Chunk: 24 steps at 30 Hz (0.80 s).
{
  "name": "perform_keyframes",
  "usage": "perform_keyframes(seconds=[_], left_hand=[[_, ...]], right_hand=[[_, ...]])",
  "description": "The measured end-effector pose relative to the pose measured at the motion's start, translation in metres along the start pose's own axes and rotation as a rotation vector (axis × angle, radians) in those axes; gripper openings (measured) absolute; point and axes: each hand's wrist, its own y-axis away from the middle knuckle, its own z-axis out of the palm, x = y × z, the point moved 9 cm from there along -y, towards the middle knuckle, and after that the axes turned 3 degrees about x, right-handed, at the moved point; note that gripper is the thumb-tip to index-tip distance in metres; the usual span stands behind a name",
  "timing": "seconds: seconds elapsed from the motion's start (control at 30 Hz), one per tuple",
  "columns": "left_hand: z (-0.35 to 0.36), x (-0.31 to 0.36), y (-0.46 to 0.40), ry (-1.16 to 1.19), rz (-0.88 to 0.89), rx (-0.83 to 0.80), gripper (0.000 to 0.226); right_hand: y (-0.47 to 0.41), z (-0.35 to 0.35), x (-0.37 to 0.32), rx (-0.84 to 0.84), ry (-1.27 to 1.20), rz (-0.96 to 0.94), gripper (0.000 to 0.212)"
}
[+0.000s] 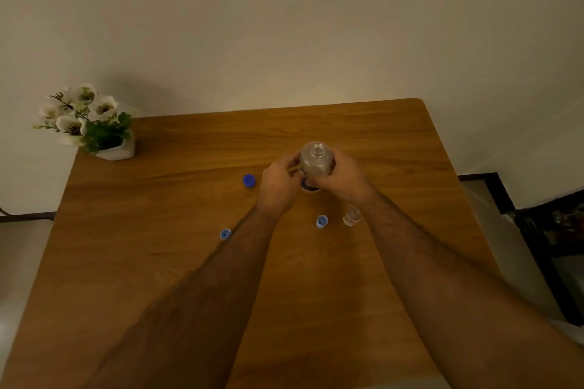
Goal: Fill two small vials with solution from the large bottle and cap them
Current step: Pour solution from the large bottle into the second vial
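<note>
Closest to me on the desk, one small vial stands uncapped near two blue caps, ready for filling. Both my left hand and right hand wrap the open large bottle mid-desk, steadying it; the second vial isn't visible.

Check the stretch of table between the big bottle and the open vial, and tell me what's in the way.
Nothing visible stands between them. The large bottle, gripped by the left hand and right hand, is beyond the small vial. The right wrist passes over the gap. A blue cap lies left of the vial, off the line.
</note>
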Motion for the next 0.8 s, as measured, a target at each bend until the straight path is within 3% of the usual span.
perform_keyframes(seconds=[0.17, 0.4, 0.6, 0.8], left_hand=[[-0.028, 0.009, 0.003, 0.046, 0.039, -0.023, 0.039], [-0.094, -0.012, 0.019, 0.003, -0.003, 0.090, 0.033], [-0.108, -0.054, 0.052, -0.012, -0.107, 0.116, 0.034], [-0.093, -0.094, 0.076, -0.058, -0.211, 0.031, 0.055]], right_hand=[[0.006, -0.005, -0.029, 0.016, -0.031, -0.083, 0.079], [0.015, -0.011, -0.086, 0.034, -0.020, -0.192, 0.079], [0.031, -0.028, -0.141, 0.077, -0.063, -0.285, 0.066], [0.045, -0.052, -0.198, 0.157, -0.129, -0.397, 0.067]])
